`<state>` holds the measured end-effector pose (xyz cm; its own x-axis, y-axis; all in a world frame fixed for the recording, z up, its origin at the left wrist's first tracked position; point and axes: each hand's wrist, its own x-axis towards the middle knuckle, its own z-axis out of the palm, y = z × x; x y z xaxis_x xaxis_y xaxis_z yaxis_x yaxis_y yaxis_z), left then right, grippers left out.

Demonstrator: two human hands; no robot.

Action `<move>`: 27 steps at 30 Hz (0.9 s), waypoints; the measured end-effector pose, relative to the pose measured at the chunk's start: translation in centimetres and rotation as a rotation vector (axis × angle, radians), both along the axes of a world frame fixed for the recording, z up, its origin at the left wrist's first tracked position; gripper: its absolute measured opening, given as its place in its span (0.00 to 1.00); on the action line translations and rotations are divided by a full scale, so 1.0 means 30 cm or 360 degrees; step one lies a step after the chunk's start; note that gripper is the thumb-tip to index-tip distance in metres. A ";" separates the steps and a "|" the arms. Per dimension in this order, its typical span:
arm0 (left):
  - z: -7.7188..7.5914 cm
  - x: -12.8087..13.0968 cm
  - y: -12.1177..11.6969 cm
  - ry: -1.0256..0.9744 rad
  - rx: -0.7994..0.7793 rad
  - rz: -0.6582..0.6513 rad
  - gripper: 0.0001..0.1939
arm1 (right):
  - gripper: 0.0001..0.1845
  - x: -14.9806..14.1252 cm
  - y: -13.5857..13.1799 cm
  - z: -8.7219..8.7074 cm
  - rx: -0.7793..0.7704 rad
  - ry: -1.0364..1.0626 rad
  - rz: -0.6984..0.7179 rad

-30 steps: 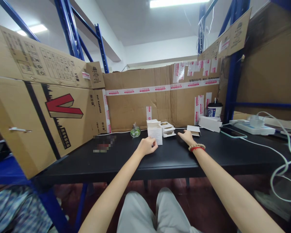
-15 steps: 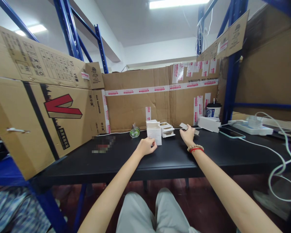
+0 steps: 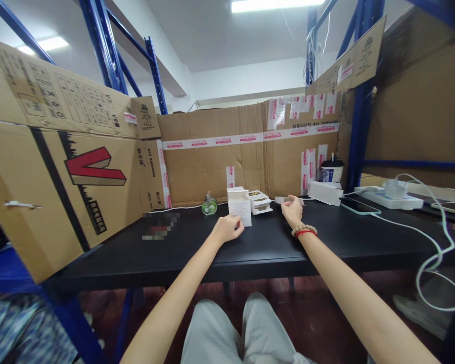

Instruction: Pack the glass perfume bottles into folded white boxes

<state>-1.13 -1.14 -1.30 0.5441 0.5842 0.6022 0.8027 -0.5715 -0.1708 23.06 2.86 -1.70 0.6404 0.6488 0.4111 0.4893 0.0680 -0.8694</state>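
On the black table a small white box with fine print stands upright, its top flap raised. My left hand is closed at its lower left corner, fingers curled against the front; the exact contact is partly hidden. My right hand, wearing a bead bracelet and a red cord, grips a small flat white cardboard piece low over the table. Between the hands lies a white folded-card insert with an opening, close to the box. A green glass perfume bottle stands left of the box.
A long white carton lies right of my right hand, before a lidded cup. Farther right are a phone, a power strip and a looping white cable. Cardboard walls enclose the table.
My right hand has tilted the cardboard piece from slanted to nearly level. The left hand and the box have stayed in place; the view has shifted slightly.
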 end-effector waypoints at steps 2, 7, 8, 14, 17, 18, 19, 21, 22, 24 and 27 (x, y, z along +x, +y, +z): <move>-0.001 -0.001 0.002 -0.0003 -0.0006 -0.0002 0.10 | 0.26 0.005 0.012 -0.006 0.0028 -0.0011 -0.0001; -0.001 -0.002 0.001 -0.0011 -0.0021 -0.0009 0.10 | 0.29 0.017 0.046 -0.033 0.0044 -0.0034 0.0009; 0.000 -0.002 0.000 -0.0018 -0.0028 -0.0012 0.10 | 0.31 0.018 0.049 -0.038 0.0032 -0.0031 0.0034; 0.005 -0.004 -0.012 -0.0057 -0.0081 -0.0096 0.07 | 0.29 0.010 0.026 -0.031 -0.0005 -0.0214 0.0164; 0.007 -0.004 -0.014 -0.0068 -0.0085 -0.0089 0.07 | 0.28 0.003 0.005 -0.017 -0.0024 -0.0267 0.0134; 0.007 -0.004 -0.015 -0.0071 -0.0086 -0.0084 0.07 | 0.28 0.002 0.000 -0.014 -0.0026 -0.0275 0.0125; 0.008 -0.004 -0.015 -0.0072 -0.0087 -0.0081 0.07 | 0.27 0.001 -0.003 -0.011 -0.0028 -0.0281 0.0119; 0.008 -0.003 -0.014 -0.0066 -0.0091 -0.0079 0.07 | 0.25 -0.001 -0.007 -0.007 -0.0039 -0.0289 0.0108; 0.008 -0.003 -0.014 -0.0063 -0.0092 -0.0077 0.07 | 0.25 -0.001 -0.009 -0.006 -0.0051 -0.0294 0.0105; 0.007 -0.003 -0.012 -0.0058 -0.0092 -0.0070 0.08 | 0.24 -0.003 -0.012 -0.002 -0.0076 -0.0300 0.0096; 0.005 -0.004 -0.009 -0.0058 -0.0090 -0.0069 0.08 | 0.23 -0.009 -0.019 0.003 -0.0054 -0.0295 0.0044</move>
